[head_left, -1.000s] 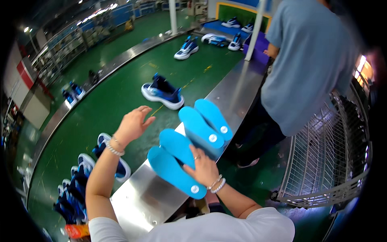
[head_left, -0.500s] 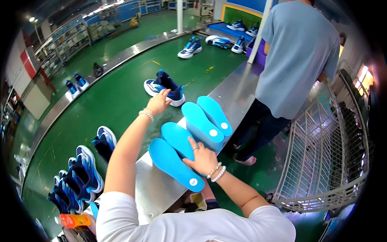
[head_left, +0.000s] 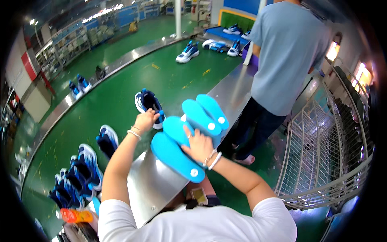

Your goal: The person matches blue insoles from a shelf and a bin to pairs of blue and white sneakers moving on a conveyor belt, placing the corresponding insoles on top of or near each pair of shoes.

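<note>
My left hand (head_left: 146, 120) is closed on the heel collar of a navy and white sneaker (head_left: 143, 99), which stands on the green belt. My right hand (head_left: 198, 146) lies over the middle of several bright blue insoles, fingers spread. Beneath it are the second insole (head_left: 174, 126) and the nearest insole (head_left: 171, 158), which has a round white sticker at its heel. Two more insoles, a third (head_left: 197, 113) and a fourth (head_left: 210, 108), lie just beyond that hand. They all rest along the belt's metal edge.
More sneakers (head_left: 89, 165) line the belt at my left, near an orange bottle (head_left: 76, 215). Others (head_left: 187, 52) stand farther up it. A person in a grey-blue shirt (head_left: 288, 56) stands at the right, beside a wire rack cart (head_left: 310, 157). The metal ledge (head_left: 151, 189) runs before me.
The sneaker has come nearer and to the left and has turned, with my left hand now on its heel. My right hand stays on the insoles, which have shifted slightly.
</note>
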{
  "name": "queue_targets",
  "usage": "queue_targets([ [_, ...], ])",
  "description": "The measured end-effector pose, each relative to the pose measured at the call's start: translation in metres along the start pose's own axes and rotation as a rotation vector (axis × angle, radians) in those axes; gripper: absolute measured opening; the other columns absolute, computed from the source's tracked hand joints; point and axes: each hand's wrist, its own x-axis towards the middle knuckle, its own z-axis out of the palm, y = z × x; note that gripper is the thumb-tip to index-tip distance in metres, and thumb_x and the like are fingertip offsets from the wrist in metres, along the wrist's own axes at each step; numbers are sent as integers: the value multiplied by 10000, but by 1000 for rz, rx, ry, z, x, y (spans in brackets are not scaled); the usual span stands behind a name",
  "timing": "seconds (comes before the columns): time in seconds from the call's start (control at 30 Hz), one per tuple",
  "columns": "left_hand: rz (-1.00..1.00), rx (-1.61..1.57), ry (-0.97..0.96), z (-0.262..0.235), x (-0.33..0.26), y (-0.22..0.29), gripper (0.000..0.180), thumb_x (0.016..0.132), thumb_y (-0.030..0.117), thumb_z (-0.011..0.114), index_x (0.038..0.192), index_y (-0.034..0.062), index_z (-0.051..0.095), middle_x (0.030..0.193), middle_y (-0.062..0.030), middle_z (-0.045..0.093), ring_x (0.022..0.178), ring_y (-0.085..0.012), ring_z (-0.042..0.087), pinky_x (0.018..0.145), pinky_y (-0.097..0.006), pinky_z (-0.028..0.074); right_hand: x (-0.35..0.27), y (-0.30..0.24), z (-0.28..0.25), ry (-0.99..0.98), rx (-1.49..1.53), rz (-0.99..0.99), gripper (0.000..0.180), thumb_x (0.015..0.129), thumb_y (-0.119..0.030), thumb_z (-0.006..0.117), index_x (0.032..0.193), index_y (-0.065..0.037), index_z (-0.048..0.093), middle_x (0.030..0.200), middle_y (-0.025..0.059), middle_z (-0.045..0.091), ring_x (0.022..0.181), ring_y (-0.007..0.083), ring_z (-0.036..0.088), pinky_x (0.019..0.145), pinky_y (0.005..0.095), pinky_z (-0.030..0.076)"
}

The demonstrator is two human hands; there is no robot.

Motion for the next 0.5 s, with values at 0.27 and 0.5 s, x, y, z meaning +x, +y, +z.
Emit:
queue_targets([
  [0.27, -36, -292, 18, -35, -113, -25, 321, 855, 328, 445, 860, 19, 531, 840, -158, 506, 795, -333, 524, 680, -400, 424, 29, -35, -71, 231, 142, -282, 505, 777, -375, 544, 1184, -82, 483, 849, 136, 602, 732, 253, 572, 611, 367, 447],
  [0.5, -501, -219, 667, -10, -100, -72, 658, 713, 330, 651, 1180, -25, 353, 1163, -216, 435, 1051, -351, 454, 875, -373, 387, 133, -73, -52, -690, 689, -311, 310, 824, -242, 514, 1074, -68, 573, 831, 89, 627, 690, 157, 621, 621, 273, 489],
])
